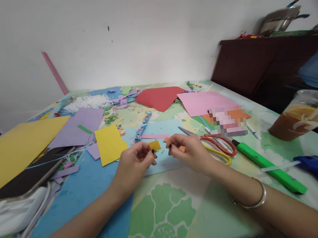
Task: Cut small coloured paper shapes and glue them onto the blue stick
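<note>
Presently, one small mustard-yellow paper piece [155, 146] is pinched by the fingers of the left hand [135, 159] over a pale-blue paper sheet [165, 165]; right hand [191, 150] curled, contents unclear — dropping could be caused by slight grip.
</note>
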Demonstrator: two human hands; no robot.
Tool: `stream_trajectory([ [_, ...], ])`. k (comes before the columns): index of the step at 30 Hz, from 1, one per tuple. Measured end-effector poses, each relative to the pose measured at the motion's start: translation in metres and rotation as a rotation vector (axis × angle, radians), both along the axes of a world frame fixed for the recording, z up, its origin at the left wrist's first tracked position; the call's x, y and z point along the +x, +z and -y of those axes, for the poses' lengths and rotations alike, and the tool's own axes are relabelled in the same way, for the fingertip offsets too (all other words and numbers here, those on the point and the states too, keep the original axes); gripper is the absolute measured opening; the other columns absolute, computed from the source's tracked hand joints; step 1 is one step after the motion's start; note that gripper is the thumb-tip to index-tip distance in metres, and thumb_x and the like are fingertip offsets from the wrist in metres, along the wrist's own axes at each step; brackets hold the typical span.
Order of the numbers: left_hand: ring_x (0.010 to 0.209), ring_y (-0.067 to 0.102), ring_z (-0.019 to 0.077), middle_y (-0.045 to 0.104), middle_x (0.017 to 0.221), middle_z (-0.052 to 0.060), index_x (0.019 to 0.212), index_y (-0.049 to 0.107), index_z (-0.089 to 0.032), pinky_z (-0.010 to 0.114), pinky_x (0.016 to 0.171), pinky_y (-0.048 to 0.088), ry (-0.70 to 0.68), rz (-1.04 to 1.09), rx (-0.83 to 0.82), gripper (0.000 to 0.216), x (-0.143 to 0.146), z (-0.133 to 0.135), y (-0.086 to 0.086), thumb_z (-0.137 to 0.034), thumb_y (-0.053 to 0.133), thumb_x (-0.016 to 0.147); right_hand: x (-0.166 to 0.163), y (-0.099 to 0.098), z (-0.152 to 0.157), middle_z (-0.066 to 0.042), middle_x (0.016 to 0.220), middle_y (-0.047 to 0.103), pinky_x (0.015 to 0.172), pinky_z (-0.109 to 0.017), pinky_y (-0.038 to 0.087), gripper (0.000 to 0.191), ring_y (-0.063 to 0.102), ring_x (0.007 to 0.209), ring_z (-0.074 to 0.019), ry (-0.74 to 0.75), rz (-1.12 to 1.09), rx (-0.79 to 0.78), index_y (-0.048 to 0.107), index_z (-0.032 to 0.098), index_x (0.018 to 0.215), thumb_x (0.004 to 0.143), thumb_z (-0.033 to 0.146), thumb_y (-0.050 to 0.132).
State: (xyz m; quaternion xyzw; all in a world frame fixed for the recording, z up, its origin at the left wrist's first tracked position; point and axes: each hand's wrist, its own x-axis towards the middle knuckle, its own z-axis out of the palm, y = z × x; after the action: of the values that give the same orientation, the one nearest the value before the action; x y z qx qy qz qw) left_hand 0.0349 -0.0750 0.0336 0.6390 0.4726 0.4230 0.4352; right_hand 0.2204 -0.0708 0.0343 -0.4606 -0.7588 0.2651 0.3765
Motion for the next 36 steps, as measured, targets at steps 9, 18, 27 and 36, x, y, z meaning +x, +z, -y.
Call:
stream_trajectory([
  [9, 0.055, 0.057, 0.0121, 0.059, 0.057, -0.002, 0.066, 0.059, -0.017, 0.024, 0.056, 0.045, -0.086, 0.026, -0.04, 0.005, 0.003, 0.004, 0.005, -0.016, 0.057, 0.071, -0.008, 0.004, 0.009, 0.002, 0.068, 0.053, 0.058, -0.023, 0.038, 0.007, 0.049, 0.061, -0.0111, 0.104, -0.039, -0.028, 0.05, 0.019, 0.074, 0.08, 0.019, 0.052],
  [18, 0.055, 0.059, 0.0119, 0.064, 0.062, 0.0, 0.073, 0.062, -0.017, 0.023, 0.054, 0.043, -0.076, 0.164, -0.213, 0.007, 0.0, -0.001, 0.003, -0.023, 0.06, 0.076, 0.001, 0.008, 0.006, 0.001, 0.068, 0.06, 0.062, -0.024, 0.041, 0.011, 0.052, 0.063, -0.0122, 0.128, -0.058, 0.087, 0.058, 0.019, 0.076, 0.085, 0.015, 0.053],
  [27, 0.053, 0.056, 0.0086, 0.063, 0.063, 0.001, 0.072, 0.064, -0.014, 0.019, 0.051, 0.04, -0.366, 0.359, -0.494, 0.02, -0.002, 0.0, -0.003, -0.033, 0.07, 0.075, 0.0, -0.002, 0.005, -0.004, 0.08, 0.068, 0.062, -0.026, 0.047, 0.021, 0.062, 0.071, -0.0146, 0.215, 0.014, 0.311, 0.073, 0.025, 0.09, 0.089, 0.02, 0.052],
  [36, 0.056, 0.061, 0.008, 0.065, 0.06, 0.0, 0.073, 0.065, -0.014, 0.017, 0.055, 0.046, -0.091, 0.489, -0.499, 0.012, -0.006, -0.004, 0.007, -0.019, 0.075, 0.069, 0.048, 0.025, -0.011, -0.009, 0.088, 0.067, 0.064, -0.032, 0.043, 0.013, 0.06, 0.081, -0.0226, -0.35, 0.62, -0.048, 0.068, 0.02, 0.088, 0.079, 0.022, 0.058],
])
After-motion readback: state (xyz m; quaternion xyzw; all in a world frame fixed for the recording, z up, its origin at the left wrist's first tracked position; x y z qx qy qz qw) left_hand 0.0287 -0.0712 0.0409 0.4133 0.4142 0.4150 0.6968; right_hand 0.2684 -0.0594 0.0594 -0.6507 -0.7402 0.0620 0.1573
